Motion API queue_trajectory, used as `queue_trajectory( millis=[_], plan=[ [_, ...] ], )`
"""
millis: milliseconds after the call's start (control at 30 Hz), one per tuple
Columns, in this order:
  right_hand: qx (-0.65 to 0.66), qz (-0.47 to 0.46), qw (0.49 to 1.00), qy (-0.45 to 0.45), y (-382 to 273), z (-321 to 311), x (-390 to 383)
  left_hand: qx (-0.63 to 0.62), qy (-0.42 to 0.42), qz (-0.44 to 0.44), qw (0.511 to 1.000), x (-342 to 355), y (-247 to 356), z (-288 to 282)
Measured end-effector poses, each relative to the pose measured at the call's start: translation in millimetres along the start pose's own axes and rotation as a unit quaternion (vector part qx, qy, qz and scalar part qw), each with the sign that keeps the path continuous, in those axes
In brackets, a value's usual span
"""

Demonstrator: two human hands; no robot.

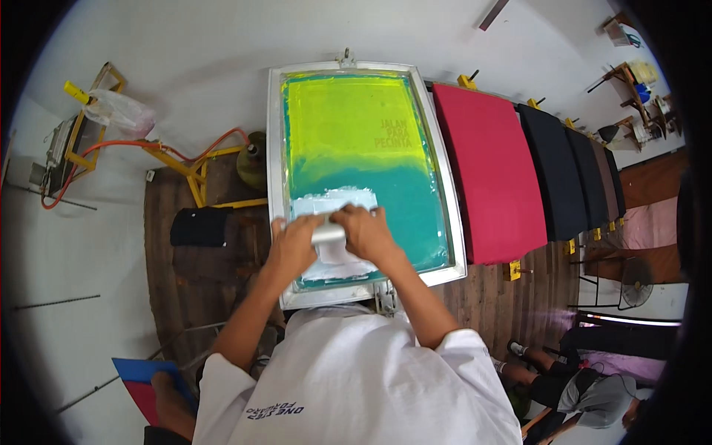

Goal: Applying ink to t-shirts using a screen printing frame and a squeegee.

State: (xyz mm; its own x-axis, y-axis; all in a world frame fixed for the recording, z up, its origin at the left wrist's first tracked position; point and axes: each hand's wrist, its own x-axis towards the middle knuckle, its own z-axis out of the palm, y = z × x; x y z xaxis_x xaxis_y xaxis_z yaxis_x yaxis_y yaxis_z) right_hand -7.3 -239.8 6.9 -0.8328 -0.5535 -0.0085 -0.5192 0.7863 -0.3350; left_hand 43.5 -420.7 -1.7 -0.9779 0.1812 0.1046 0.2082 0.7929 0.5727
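In front of me lies a screen-printing frame (274, 178) with pale metal edges. Its mesh (348, 111) is yellow-green at the far part and teal at the near part. Both my left hand (295, 245) and my right hand (363, 231) are wrapped round a squeegee (328, 233), side by side over the near left of the mesh. White ink (348, 197) is smeared on the teal around the squeegee. My hands partly hide the squeegee, and its blade edge is slightly blurred.
To the right stands a row of boards with a red shirt (489, 170) and black shirts (550, 163) on yellow brackets. An orange hose (119, 143) and a green gas cylinder (252, 159) are at the left. A person (593, 393) is at the lower right.
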Motion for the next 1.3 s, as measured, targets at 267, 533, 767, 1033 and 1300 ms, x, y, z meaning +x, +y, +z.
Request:
queue_trajectory(
  millis=[267,533,767,1033,1300],
  plan=[
    [0.000,0.011,0.999,-0.040,-2.0,17.2,-24.3,0.000,-0.101,-0.025,0.995,-19.5,-2.3,12.7],
    [0.019,0.037,0.996,-0.072,-5.2,3.2,-83.3,-0.014,-0.136,0.014,0.990,-53.6,34.2,21.3],
    [0.023,0.047,0.997,0.057,17.8,18.7,-30.0,-0.006,-0.028,0.041,0.999,2.9,8.7,31.3],
    [0.045,0.021,0.998,-0.040,-17.8,28.1,-104.5,0.080,-0.130,0.058,0.987,-76.4,33.5,30.6],
    [0.001,0.012,0.997,0.078,8.4,12.8,-19.4,0.020,0.021,0.046,0.998,0.6,6.4,23.7]
  ],
)
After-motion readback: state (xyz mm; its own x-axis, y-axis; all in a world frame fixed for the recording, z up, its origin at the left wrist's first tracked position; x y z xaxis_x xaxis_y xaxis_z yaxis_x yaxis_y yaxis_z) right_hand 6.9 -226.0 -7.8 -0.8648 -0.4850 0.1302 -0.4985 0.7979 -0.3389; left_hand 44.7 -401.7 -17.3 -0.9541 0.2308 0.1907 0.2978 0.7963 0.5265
